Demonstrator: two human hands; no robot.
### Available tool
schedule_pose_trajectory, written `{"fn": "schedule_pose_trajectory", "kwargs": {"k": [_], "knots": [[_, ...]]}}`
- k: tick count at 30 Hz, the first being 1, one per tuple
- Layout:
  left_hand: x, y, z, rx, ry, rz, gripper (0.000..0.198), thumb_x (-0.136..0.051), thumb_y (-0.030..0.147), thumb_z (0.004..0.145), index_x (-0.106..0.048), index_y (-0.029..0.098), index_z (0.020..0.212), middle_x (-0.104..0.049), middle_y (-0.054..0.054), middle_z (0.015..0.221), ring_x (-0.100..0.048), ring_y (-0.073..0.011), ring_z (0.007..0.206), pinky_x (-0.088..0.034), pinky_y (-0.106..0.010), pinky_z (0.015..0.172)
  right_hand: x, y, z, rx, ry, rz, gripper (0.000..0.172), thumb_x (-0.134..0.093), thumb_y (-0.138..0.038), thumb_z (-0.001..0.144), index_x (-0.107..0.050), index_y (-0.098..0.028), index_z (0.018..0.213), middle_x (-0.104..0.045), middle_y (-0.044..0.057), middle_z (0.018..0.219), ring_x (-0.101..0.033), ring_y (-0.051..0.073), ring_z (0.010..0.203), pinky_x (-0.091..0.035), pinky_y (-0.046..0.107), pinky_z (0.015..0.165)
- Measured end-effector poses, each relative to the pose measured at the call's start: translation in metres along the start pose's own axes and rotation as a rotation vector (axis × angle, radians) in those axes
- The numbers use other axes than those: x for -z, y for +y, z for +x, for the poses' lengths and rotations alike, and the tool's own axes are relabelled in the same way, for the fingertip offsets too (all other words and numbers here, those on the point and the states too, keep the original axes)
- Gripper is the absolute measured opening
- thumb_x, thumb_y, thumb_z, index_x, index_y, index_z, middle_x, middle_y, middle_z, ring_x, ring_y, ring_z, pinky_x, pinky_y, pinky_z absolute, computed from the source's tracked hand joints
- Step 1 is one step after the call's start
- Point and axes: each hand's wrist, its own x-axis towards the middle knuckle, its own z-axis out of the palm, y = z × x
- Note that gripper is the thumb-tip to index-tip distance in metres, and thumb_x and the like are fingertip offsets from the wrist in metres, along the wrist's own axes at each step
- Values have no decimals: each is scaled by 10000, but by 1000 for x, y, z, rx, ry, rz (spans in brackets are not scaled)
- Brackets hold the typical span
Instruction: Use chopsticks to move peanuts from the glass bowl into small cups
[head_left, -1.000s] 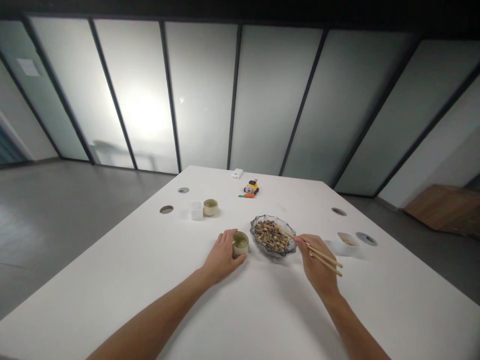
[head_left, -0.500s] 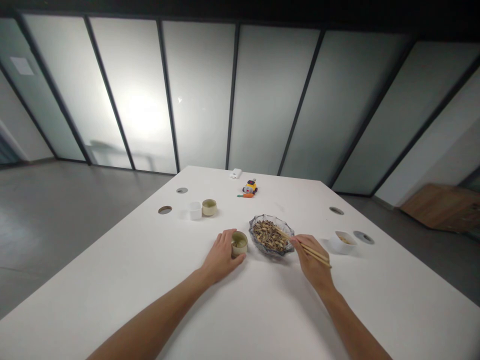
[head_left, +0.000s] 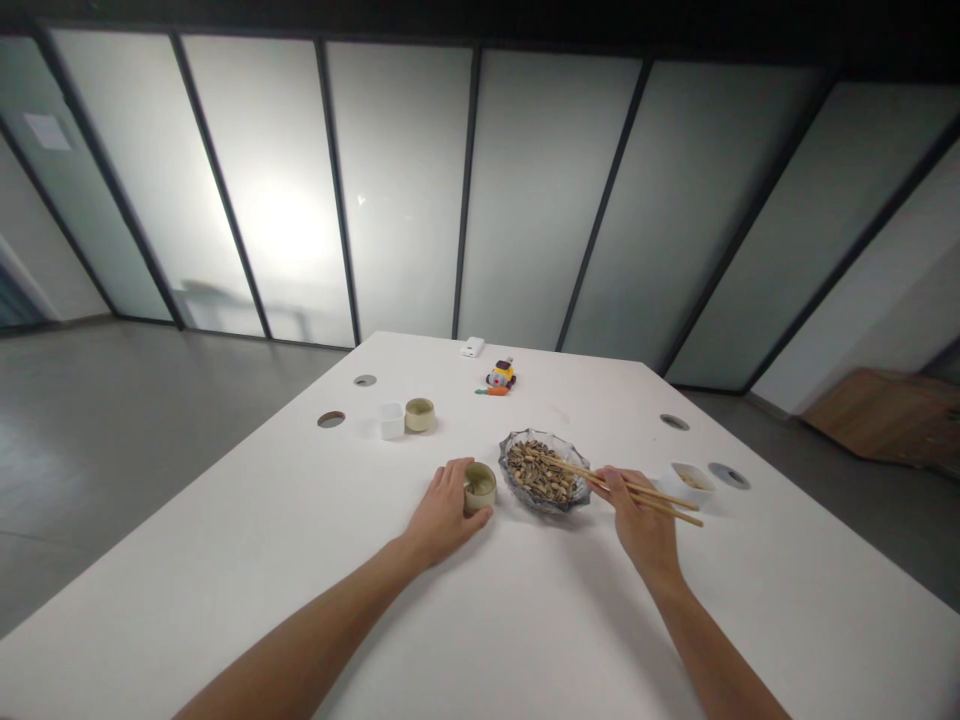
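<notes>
Just left of the scalloped, see-through glass bowl [head_left: 553, 506], the person's left hand [head_left: 442, 510] is curling around a smooth, round, greenish cup [head_left: 481, 500]. At the bowl's right edge, the right hand [head_left: 637, 515] is gripping two slim, straight wooden chopsticks [head_left: 664, 496], their tips reaching over the streaky, elongated seeds [head_left: 544, 472] that are heaping inside the bowl. Farther right of the bowl, a white tub [head_left: 696, 494] is sitting; beyond the bowl, a yellow toy car [head_left: 501, 375] is standing beside an orange toy carrot [head_left: 493, 392].
</notes>
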Motion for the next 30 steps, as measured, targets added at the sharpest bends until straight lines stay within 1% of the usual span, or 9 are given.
{"fn": "schedule_pose_trajectory", "kwargs": {"k": [3, 4, 6, 8, 11, 13, 17, 24, 30], "knots": [[1, 2, 0, 4, -1, -5, 635, -703, 329, 846, -451, 234, 1421, -552, -139, 1431, -530, -325, 1331, -406, -540, 1184, 1, -2, 0, -102, -4, 45, 475, -575, -647, 970, -712, -200, 887, -754, 87, 909, -751, 247, 810, -628, 411, 754], [1, 2, 0, 7, -3, -5, 636, -702, 330, 846, -451, 232, 1421, -550, -140, 1434, -528, -326, 1333, -405, -542, 1184, 2, -4, 0, -97, 5, 23, 497, -567, -665, 964, -717, -200, 876, -750, 88, 905, -744, 248, 811, -623, 417, 763], [2, 3, 0, 15, -11, -2, 640, -702, 330, 844, -449, 226, 1423, -547, -143, 1439, -523, -329, 1337, -403, -543, 1186, 3, -9, 0, -47, 16, -41, 520, -543, -678, 970, -733, -204, 867, -746, 86, 899, -728, 243, 818, -608, 417, 784], [2, 3, 0, 20, -15, 2, 641, -703, 332, 845, -449, 227, 1424, -544, -144, 1444, -520, -330, 1339, -403, -543, 1185, 3, -14, -1, 28, 5, -89, 507, -536, -662, 981, -750, -215, 876, -745, 81, 896, -713, 238, 836, -595, 408, 803], [0, 1, 0, 12, -6, -2, 640, -706, 332, 845, -452, 231, 1424, -544, -140, 1445, -518, -327, 1343, -402, -538, 1184, 1, -19, -3, 131, -64, -80, 445, -559, -611, 993, -759, -232, 876, -749, 74, 888, -704, 234, 839, -588, 392, 801], [0, 0, 0, 7, 2, -5, 638, -705, 330, 847, -452, 230, 1424, -543, -136, 1442, -516, -323, 1346, -397, -532, 1187, 0, -22, -4, 172, -112, -64, 422, -561, -587, 1001, -761, -238, 874, -750, 72, 881, -704, 233, 831, -587, 387, 792], [-1, -1, 0, 7, -5, -7, 640, -705, 329, 850, -443, 238, 1427, -540, -133, 1446, -511, -321, 1346, -393, -531, 1190, -1, -23, -5, 191, -142, -84, 413, -547, -565, 1016, -766, -237, 894, -743, 72, 881, -703, 228, 821, -587, 377, 778], [-1, 0, 1, 13, -8, -12, 642, -708, 332, 846, -444, 242, 1424, -539, -135, 1446, -508, -322, 1355, -396, -534, 1190, 0, -20, -4, 198, -101, -111, 409, -538, -560, 1019, -755, -240, 885, -742, 67, 881, -699, 231, 831, -587, 388, 797], [0, 2, 1, 16, -11, -5, 639, -705, 329, 847, -446, 228, 1423, -538, -142, 1451, -506, -328, 1355, -390, -539, 1200, -2, -23, -6, 215, -154, -83, 397, -553, -547, 1018, -769, -240, 889, -746, 73, 867, -699, 236, 812, -585, 389, 780]]}}
